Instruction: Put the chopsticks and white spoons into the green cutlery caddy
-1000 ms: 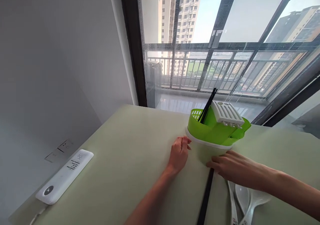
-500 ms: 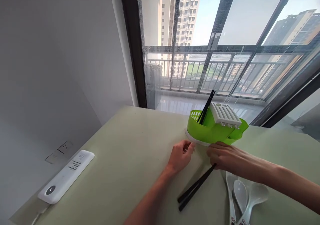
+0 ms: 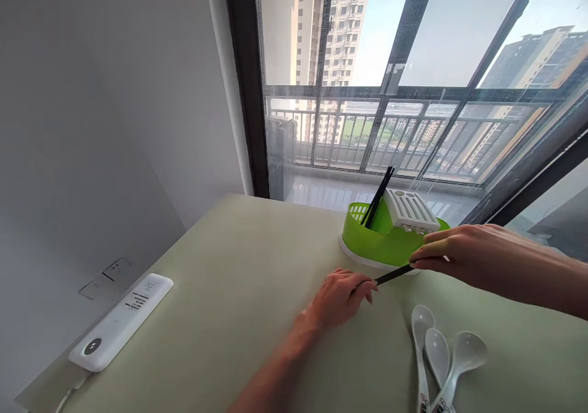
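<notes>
The chopsticks [image 3: 394,273] are held at both ends: one end is closed in by the curled fingers of the left hand [image 3: 342,296], the other is pinched narrowly between the thumb and fingers of the right hand [image 3: 463,250]. They are held aslant, in front of the rack [image 3: 381,246]; whether the rack is touched by them cannot be told. The rack is green, set on a white base, and topped by a slotted white tray [image 3: 412,211]. A second black pair [image 3: 379,193] is held leaning in its left compartment, beside the tray. Three white spoons [image 3: 438,355] are laid close together below the right forearm, with handles crossed and bowls pointed away from the person. All is borne by the pale green table [image 3: 257,278]. At its left edge, near the wall, a white device [image 3: 123,321] is placed, with a cord attached. The far side is bounded by a window [image 3: 358,125].
</notes>
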The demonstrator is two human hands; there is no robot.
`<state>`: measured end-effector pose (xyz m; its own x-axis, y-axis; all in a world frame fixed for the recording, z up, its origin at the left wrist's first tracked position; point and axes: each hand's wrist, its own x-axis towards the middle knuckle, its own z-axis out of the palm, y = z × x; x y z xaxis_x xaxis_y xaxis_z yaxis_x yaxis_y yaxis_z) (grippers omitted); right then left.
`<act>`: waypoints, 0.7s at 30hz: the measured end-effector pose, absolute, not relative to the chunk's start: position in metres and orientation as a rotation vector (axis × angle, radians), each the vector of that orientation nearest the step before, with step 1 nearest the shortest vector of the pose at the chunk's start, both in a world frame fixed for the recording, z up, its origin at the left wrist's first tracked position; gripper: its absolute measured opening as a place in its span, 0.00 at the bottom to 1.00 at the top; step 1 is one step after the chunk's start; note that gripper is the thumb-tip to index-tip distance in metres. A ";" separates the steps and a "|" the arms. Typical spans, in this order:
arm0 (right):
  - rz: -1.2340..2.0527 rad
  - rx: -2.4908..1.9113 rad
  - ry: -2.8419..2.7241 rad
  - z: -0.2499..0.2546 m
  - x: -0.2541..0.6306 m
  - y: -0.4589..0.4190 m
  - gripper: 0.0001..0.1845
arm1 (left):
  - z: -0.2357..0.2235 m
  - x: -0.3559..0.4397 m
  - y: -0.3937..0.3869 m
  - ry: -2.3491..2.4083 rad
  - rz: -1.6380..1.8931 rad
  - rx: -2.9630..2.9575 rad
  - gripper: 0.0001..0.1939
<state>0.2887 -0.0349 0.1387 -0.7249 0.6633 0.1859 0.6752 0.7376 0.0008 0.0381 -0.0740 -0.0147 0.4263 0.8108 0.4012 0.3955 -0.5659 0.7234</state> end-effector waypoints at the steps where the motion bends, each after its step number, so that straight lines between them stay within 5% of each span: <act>1: -0.013 -1.133 -2.768 0.146 0.287 -0.036 0.15 | -0.015 0.038 -0.074 1.005 1.007 2.174 0.22; 7: 0.534 -1.299 -2.585 0.173 0.270 -0.049 0.22 | -0.016 0.037 -0.072 1.027 1.000 2.154 0.20; 21: 0.425 -1.212 -2.305 0.174 0.258 -0.056 0.26 | -0.024 0.038 -0.068 1.076 0.930 1.891 0.15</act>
